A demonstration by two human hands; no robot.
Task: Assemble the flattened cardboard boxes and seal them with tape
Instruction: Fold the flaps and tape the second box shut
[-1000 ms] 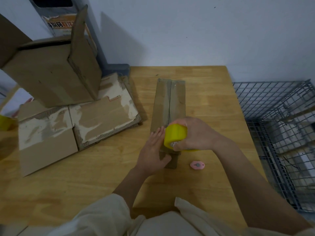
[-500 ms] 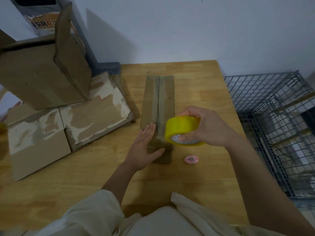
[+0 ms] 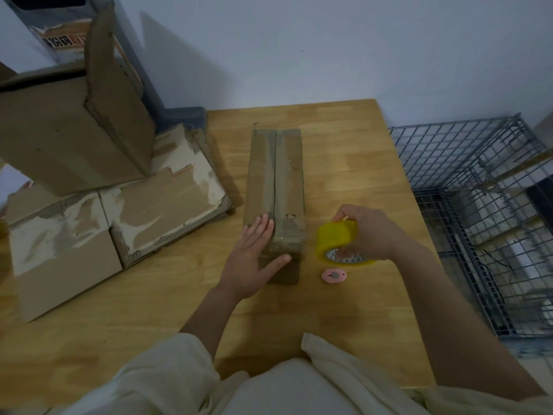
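the long narrow box [image 3: 275, 187] lies lengthwise down the middle of the wooden table [image 3: 359, 181], built up and closed, its two top flaps meeting along a centre seam. there looks to be clear tape running along that seam and folding over the near end, so i'd say this box is sealed on top or close to it. whether the tape is cut free from the roll, i can't make out.

left hand [image 3: 254, 253] is flat and spread, palm down on the near end of the box, thumb hooked round the near corner. right hand [image 3: 368, 232] is gripping the yellow tape roll [image 3: 338, 239], fingers curled over it and into the core, held just to the right of the box and above the tabletop. a small pink cutter [image 3: 333, 275] lies on the table right under the roll, close by the box's near right corner.

plenty left, by my read: flattened cardboard [image 3: 119, 217] lies stacked on the left, with a bigger open box [image 3: 68, 127] standing on top of it.

room-wise, the right edge of the table is near, with a wire cage [image 3: 484, 205] beyond it. bare wood in front of the person and beyond the box's far end is free for turning it.
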